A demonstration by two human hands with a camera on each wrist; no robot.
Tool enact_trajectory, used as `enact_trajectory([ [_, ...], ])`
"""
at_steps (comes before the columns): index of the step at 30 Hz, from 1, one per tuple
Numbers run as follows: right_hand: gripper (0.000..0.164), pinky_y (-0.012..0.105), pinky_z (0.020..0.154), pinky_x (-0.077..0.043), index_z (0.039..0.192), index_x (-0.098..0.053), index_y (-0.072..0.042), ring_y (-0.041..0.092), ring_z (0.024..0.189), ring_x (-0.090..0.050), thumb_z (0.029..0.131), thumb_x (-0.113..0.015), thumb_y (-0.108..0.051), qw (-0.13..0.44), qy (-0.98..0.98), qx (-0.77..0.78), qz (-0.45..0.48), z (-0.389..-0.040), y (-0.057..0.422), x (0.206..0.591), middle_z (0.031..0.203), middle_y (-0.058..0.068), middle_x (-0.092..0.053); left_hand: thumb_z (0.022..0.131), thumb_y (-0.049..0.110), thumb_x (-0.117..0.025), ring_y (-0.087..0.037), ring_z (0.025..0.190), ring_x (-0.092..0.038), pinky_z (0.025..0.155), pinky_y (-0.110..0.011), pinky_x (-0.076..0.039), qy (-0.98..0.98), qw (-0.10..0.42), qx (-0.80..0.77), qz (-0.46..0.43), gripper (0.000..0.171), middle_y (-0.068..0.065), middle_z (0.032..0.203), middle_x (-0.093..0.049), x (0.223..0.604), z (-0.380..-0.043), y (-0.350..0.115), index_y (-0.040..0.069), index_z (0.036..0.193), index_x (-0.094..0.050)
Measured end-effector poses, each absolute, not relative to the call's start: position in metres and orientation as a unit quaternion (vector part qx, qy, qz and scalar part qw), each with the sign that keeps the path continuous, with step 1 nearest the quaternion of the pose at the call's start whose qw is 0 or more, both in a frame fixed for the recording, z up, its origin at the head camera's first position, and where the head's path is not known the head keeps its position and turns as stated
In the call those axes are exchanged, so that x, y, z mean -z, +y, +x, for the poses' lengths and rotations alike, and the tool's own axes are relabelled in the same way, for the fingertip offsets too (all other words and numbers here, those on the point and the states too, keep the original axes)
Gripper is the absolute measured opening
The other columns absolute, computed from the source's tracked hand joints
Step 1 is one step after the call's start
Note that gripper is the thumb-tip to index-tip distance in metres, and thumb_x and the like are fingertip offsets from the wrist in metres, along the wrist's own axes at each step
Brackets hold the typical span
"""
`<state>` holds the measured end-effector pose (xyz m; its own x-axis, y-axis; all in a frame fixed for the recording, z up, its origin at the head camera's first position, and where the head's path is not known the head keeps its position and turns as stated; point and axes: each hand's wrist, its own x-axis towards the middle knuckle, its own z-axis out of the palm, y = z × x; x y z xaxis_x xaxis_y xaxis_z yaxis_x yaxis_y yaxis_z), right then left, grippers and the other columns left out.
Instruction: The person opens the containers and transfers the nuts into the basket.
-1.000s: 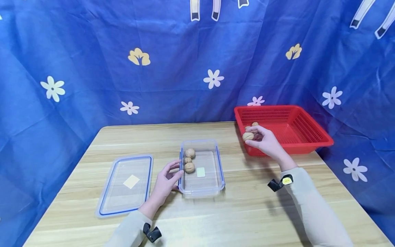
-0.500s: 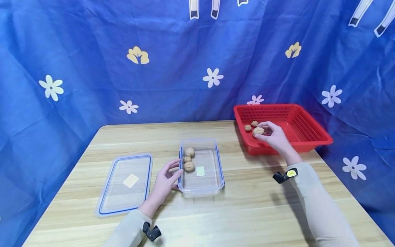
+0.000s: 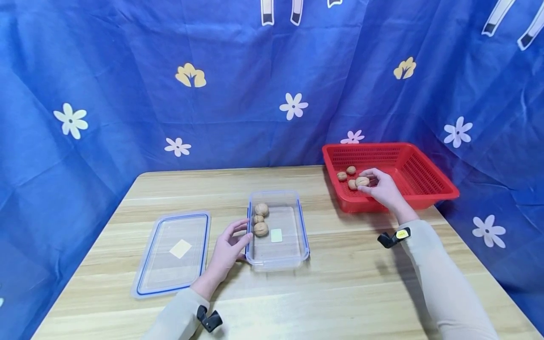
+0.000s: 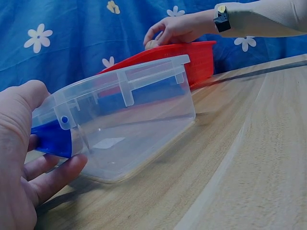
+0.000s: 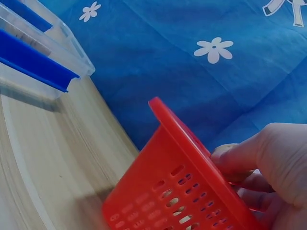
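Observation:
In the head view, my right hand (image 3: 380,186) pinches a walnut (image 3: 362,182) between thumb and fingers, low inside the red basket (image 3: 425,200). Right beside it lies another walnut (image 3: 352,184), with two more, a nearer walnut (image 3: 342,176) and a farther walnut (image 3: 351,170), at the basket's left end. My left hand (image 3: 225,250) holds the left side of a clear plastic food container (image 3: 278,264). The left wrist view has its thumb at the rim and its fingers (image 4: 62,177) against the outer wall by a blue latch (image 4: 53,139). Three walnuts (image 3: 261,229) sit along the container's left wall.
A clear lid (image 3: 170,264) with a blue seal lies on the wooden table (image 3: 340,293), left of my left hand. Behind the table hangs a blue patterned curtain (image 3: 238,94). The basket stands near the table's back right corner.
My right hand has moved from the basket's left rim rightward and inside it, still with the walnut. A walnut that it covered in the basket now shows. My left hand stays put.

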<state>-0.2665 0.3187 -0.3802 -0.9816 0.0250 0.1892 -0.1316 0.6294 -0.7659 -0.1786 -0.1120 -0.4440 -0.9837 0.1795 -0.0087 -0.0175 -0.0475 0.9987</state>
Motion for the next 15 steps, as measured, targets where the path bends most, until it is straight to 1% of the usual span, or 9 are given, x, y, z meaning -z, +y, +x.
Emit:
enact_trajectory([
  [4, 0.034, 0.026, 0.070, -0.049, 0.113, -0.056, 0.000, 0.030, 0.092, -0.054, 0.083, -0.069, -0.006, 0.087, -0.901, -0.424, 0.033, -0.268, 0.320, 0.382, 0.104, 0.019, -0.058, 0.090, 0.008, -0.060, -0.041, 0.114, -0.048, 0.056, -0.036, -0.057, 0.684, 0.072, -0.722, 0.066, 0.047, -0.022, 0.134, -0.041, 0.434, -0.173, -0.110, 0.005, 0.135, -0.043],
  [7, 0.033, 0.023, 0.066, -0.049, 0.114, -0.056, 0.001, 0.030, 0.091, -0.055, 0.083, -0.068, -0.003, 0.081, -0.900, -0.426, 0.034, -0.268, 0.320, 0.382, 0.103, 0.022, -0.059, 0.090, 0.008, -0.060, -0.041, 0.113, -0.048, 0.055, -0.034, -0.057, 0.685, 0.072, -0.722, 0.063, 0.047, -0.021, 0.134, -0.042, 0.434, -0.173, -0.110, 0.005, 0.134, -0.044],
  [10, 0.033, 0.020, 0.062, -0.049, 0.113, -0.057, 0.001, 0.029, 0.090, -0.056, 0.083, -0.067, -0.002, 0.083, -0.900, -0.427, 0.030, -0.269, 0.320, 0.381, 0.101, 0.022, -0.059, 0.090, 0.009, -0.061, -0.041, 0.113, -0.048, 0.055, -0.035, -0.057, 0.681, 0.067, -0.727, 0.064, 0.046, -0.018, 0.132, -0.044, 0.443, -0.179, -0.111, 0.008, 0.133, -0.046],
  [15, 0.031, 0.020, 0.062, -0.049, 0.112, -0.058, -0.001, 0.028, 0.089, -0.055, 0.083, -0.068, -0.004, 0.090, -0.901, -0.422, 0.029, -0.270, 0.320, 0.383, 0.100, 0.019, -0.059, 0.089, 0.014, -0.063, -0.040, 0.112, -0.049, 0.054, -0.037, -0.057, 0.679, 0.056, -0.729, 0.067, 0.044, -0.014, 0.130, -0.045, 0.459, -0.187, -0.113, 0.013, 0.131, -0.049],
])
